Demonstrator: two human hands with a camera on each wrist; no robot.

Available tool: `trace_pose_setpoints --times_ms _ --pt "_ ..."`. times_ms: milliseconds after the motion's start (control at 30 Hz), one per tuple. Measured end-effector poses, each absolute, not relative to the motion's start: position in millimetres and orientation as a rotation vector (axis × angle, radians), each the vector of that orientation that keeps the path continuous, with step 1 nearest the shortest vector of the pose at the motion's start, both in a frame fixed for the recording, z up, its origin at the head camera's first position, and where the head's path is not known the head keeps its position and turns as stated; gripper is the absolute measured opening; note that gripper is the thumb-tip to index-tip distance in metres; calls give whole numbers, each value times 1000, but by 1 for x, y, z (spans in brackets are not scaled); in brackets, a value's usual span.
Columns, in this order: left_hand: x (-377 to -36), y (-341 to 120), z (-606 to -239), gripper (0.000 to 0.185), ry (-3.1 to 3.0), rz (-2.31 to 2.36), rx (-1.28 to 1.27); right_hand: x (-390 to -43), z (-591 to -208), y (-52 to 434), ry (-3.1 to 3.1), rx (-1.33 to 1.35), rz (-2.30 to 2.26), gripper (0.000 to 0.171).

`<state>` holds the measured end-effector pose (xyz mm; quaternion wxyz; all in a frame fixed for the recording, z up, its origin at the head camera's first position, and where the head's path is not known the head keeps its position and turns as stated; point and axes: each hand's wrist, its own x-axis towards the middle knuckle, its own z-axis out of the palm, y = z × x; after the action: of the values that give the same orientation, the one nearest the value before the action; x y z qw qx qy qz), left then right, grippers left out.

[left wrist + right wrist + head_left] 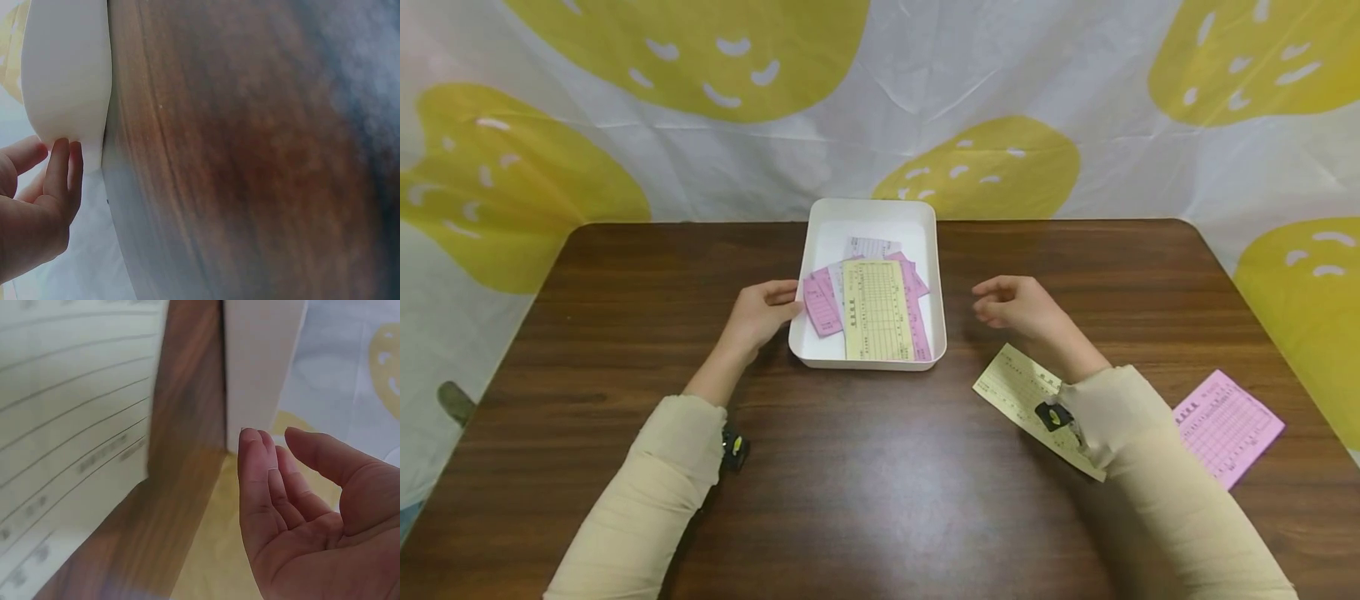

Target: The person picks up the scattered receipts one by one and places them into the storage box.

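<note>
My left hand (762, 312) is at the left side of a white tray (942, 333). In the left wrist view, its fairly straight fingers (58, 165) touch the tray's outer wall and the thumb lies near the rim. Inside the tray lies an overlapping pile of printed slips, with a yellow slip (877, 312) on top and pink slips (822, 304) partly under it. Off the tray's right side, apart from it, hovers my right hand (1018, 307), fingers loosely bent and holding nothing. Below that wrist a loose yellow slip (1011, 379) lies on the table, partly hidden by the sleeve.
A pink slip (1232, 429) lies at the right of the brown wooden table (880, 467), partly behind the right sleeve. A white curtain (737, 175) with yellow shapes hangs along the table's back edge, close behind the tray.
</note>
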<state>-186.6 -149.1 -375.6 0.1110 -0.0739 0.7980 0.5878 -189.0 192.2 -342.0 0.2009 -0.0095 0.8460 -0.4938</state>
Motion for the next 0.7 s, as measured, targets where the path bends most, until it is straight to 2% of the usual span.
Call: trace_pose_setpoints --times_ms 700 --pt "-187 -148 -374 45 2330 1732 -222 -179 -356 239 2394 30 -1130 40"
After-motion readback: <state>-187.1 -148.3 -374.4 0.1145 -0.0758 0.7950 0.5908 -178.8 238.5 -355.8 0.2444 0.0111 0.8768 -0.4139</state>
